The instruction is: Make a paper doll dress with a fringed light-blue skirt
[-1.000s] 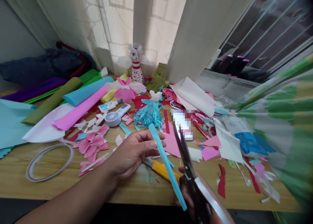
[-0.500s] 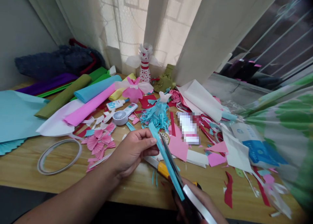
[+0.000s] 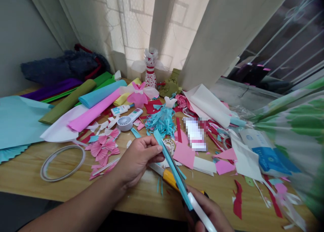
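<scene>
One narrow blue paper strip (image 3: 172,169) | left hand (image 3: 138,161) pinching it | right hand (image 3: 209,213) gripping scissors (image 3: 198,208) against it

Pixelated white item (image 3: 194,134), right hand (image 3: 206,213) cut off

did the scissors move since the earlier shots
Yes, the scissors have swung left: their blade tips, once to the right of the yellow utility knife, now stand above it in view, along the blue paper strip.
</scene>
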Motion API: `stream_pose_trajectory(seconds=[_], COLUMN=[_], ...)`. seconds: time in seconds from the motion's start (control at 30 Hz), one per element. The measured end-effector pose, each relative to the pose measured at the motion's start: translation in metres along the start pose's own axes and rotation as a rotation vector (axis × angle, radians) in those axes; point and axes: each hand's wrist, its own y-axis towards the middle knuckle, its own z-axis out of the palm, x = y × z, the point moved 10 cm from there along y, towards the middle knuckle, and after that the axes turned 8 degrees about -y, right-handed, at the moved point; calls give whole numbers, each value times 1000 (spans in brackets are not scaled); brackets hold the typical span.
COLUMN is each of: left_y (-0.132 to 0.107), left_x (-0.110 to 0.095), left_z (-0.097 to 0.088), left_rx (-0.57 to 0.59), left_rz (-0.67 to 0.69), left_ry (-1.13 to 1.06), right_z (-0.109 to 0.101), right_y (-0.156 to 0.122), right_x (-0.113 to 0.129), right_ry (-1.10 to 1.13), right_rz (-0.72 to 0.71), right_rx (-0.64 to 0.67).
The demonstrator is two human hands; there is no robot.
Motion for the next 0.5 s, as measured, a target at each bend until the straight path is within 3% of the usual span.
stream_pose_trajectory(seconds=[0.2, 0.4, 0.5], left_y=[-1, -3, -3], left_x=[1, 1, 1], left_z=[1, 4, 6], left_rx=[18, 33, 45], left_rz=[-6, -15, -11], left_ry=[13, 41, 48], right_z=[8, 11, 8], right_y=[2, 3, 4], right_x=[-15, -50, -49], right_ry=[163, 222, 185], right_rz=[117, 433, 421], right_rx=[23, 39, 46])
